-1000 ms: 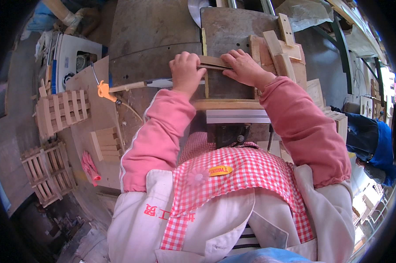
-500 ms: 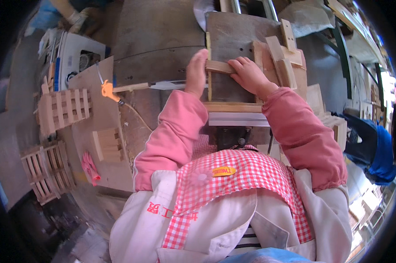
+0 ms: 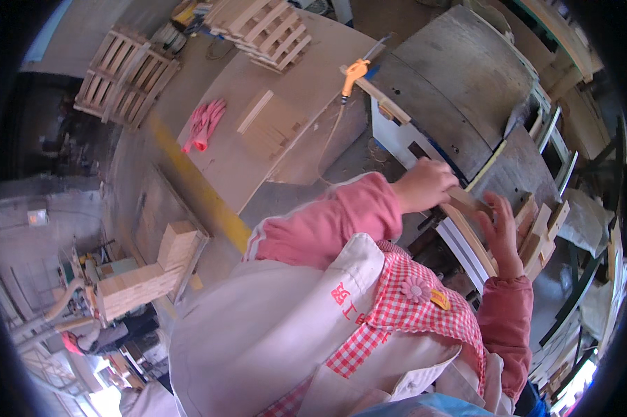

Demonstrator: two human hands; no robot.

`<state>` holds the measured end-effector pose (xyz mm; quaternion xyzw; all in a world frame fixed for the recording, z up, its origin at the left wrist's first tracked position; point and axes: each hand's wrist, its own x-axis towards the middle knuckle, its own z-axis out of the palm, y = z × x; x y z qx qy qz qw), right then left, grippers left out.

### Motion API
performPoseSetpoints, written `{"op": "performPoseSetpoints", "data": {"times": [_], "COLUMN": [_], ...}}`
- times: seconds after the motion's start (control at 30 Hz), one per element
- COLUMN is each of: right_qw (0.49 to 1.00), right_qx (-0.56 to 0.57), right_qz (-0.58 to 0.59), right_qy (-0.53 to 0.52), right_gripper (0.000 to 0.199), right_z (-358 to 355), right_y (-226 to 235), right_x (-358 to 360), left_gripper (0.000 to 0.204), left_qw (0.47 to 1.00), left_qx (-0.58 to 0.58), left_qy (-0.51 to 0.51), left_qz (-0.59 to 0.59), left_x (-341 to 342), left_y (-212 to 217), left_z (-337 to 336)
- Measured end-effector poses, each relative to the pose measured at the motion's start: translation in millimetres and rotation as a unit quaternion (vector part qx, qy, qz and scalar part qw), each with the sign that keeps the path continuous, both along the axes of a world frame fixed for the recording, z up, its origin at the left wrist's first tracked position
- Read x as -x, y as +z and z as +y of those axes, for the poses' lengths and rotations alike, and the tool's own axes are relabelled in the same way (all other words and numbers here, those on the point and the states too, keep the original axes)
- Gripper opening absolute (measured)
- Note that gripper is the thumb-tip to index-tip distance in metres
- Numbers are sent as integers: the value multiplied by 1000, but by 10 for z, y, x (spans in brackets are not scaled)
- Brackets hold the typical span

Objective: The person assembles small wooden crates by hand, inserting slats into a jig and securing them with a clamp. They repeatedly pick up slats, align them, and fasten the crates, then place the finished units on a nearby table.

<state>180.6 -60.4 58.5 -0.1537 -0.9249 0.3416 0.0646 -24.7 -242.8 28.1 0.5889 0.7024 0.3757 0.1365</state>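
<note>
A short wooden block [image 3: 467,203] lies between my two hands at the near edge of a grey metal machine table [image 3: 459,76]. My left hand [image 3: 424,186] has its fingers curled round the block's left end. At the other end, my right hand [image 3: 502,233] has bent fingers and thumb about the wood; part of that contact is hidden. A yellow strip [image 3: 485,167] runs along the tabletop just beyond the block. Several loose wooden pieces [image 3: 541,240] lie close to the right of my right hand.
An orange air blow gun [image 3: 355,71] with a hose rests left of the machine. Pink gloves [image 3: 205,124] and a stack of wooden pieces [image 3: 265,31] lie on a brown board [image 3: 223,170]. Slatted wood [image 3: 126,78] stands farther left. Stacked blocks [image 3: 139,285] are at lower left.
My view has swung to the left, so the machine and my hands appear farther right and tilted. My left hand has gone from upright beside the block to fingers curled on its end.
</note>
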Motion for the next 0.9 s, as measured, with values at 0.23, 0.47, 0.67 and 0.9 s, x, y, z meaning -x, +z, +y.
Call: {"op": "performPoseSetpoints", "data": {"times": [0.23, 0.47, 0.67, 0.9], "right_qw": [981, 985, 970, 964], "right_qx": [67, -60, -126, -150], "right_qz": [43, -54, -92, -119], "right_qy": [-176, -155, -185, -186], "right_gripper": [33, 23, 25, 29], "right_z": [-115, -459, -529, -500], "right_y": [-491, -723, -743, -794], "right_x": [-449, -484, -420, -419], "left_gripper": [36, 36, 34, 30], "left_qw": [910, 788, 763, 754], "left_qx": [38, 4, -12, 0], "left_qy": [346, 532, 561, 553], "left_qz": [-225, -308, -321, -355], "left_x": [969, 2106, 2377, 2459], "left_y": [-146, -670, -956, -1113], "left_z": [-1813, -3034, -3334, -3382]}}
